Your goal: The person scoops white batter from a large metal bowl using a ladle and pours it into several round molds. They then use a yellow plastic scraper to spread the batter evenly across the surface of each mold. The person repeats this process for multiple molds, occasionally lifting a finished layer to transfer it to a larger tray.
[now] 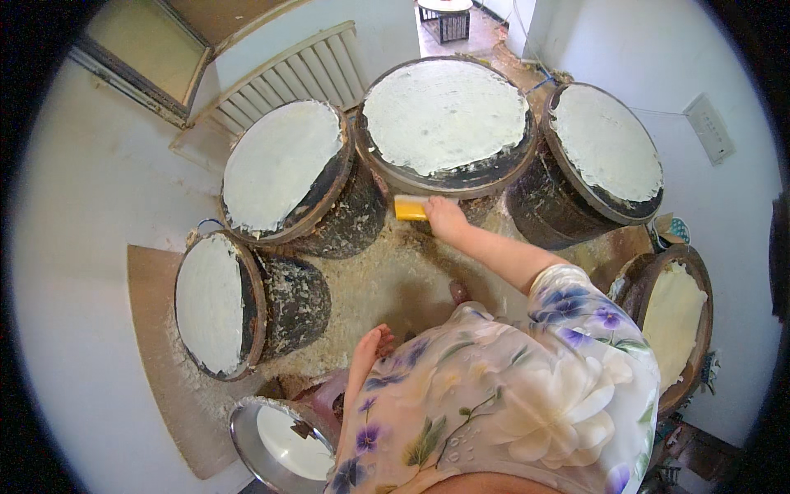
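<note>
My right hand [447,219] is closed on a yellow brush [410,210] with a pale upper edge that looks like bristles. It is held just in front of the near rim of the large middle drum [444,119], whose round top carries a white layer with ragged edges. Dark metal shows along that drum's near side. Lower down, close to my body, my left hand [378,341] hangs with loosely bent fingers and holds nothing. Near it on the left lies a smaller dark drum [210,305], also topped with a white layer.
Two more white-topped drums [284,169] [607,152] flank the middle one, and another [676,329] stands at right. A metal basin [247,440] with white liquid sits at lower left. Behind are a radiator [292,78] and a doorway. Crusty residue covers the floor [354,284].
</note>
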A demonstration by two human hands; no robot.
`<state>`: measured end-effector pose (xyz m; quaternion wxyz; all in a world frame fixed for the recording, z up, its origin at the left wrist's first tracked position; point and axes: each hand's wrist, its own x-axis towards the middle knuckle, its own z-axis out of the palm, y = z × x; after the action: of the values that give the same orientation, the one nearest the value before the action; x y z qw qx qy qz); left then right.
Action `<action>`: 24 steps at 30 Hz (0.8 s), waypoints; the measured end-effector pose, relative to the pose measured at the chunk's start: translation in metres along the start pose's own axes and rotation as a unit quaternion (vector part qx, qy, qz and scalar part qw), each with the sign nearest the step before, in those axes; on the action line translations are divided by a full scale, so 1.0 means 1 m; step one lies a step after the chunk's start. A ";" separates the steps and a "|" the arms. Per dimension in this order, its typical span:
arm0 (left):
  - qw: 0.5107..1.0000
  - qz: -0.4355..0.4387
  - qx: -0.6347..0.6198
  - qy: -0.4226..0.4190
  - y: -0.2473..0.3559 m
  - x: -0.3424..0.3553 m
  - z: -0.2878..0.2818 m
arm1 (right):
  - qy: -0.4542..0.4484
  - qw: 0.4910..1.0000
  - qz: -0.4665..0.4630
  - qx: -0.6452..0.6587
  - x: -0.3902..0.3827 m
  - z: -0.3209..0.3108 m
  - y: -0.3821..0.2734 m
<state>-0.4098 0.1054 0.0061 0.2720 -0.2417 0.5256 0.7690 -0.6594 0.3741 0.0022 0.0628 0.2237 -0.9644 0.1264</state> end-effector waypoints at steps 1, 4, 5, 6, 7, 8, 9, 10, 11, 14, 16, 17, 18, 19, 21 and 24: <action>1.000 -0.009 -0.012 -0.001 -0.009 0.010 -0.008 | -0.003 1.000 0.003 0.003 0.007 0.002 0.013; 0.995 0.041 -0.076 -0.041 -0.036 0.026 -0.019 | -0.043 0.998 0.006 -0.053 0.026 0.014 0.028; 0.995 0.045 -0.085 -0.027 -0.042 0.025 -0.016 | -0.077 0.994 0.011 -0.078 0.034 0.019 0.026; 0.997 0.023 -0.078 0.017 -0.042 0.027 -0.011 | -0.107 0.988 0.013 -0.108 0.043 0.024 0.025; 0.996 0.030 -0.083 0.027 -0.040 0.026 -0.002 | -0.124 0.987 0.022 -0.097 0.053 0.029 0.023; 0.995 0.011 -0.072 0.067 -0.039 0.019 0.010 | -0.139 0.986 0.029 -0.092 0.062 0.033 0.020; 0.994 0.011 -0.066 0.088 -0.034 0.013 0.023 | -0.155 0.983 0.036 -0.087 0.069 0.037 0.018; 0.991 -0.024 -0.058 0.116 -0.025 0.011 0.034 | -0.156 0.981 0.053 -0.105 0.075 0.041 0.020; 0.990 -0.035 -0.055 0.124 -0.016 0.010 0.044 | -0.156 0.978 0.070 -0.124 0.081 0.044 0.023; 0.988 -0.019 -0.058 0.140 0.003 0.004 0.054 | -0.133 0.972 0.161 -0.107 0.090 0.046 0.040; 0.990 0.002 -0.011 0.137 0.009 0.008 0.047 | -0.166 0.965 0.181 -0.097 0.076 0.040 0.069; 0.990 0.010 0.039 0.132 0.012 0.010 0.039 | -0.183 0.960 0.193 -0.091 0.065 0.034 0.086; 0.984 -0.005 0.090 0.152 0.014 0.018 0.032 | -0.160 0.958 0.211 -0.110 0.052 0.028 0.101; 0.984 0.028 0.131 0.115 0.016 0.026 0.024 | -0.144 0.953 0.231 -0.131 0.040 0.020 0.119; 0.972 0.015 0.203 0.120 0.018 0.042 0.015 | -0.146 0.953 0.200 -0.175 0.018 0.003 0.155; 0.994 0.015 0.046 0.094 0.022 0.065 0.012 | -0.097 0.954 0.246 -0.143 0.004 -0.015 0.194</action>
<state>-0.4738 0.1203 -0.0179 0.2209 -0.2922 0.5868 0.7221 -0.7488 0.5447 -0.0247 -0.0326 -0.0210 -0.9990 -0.0232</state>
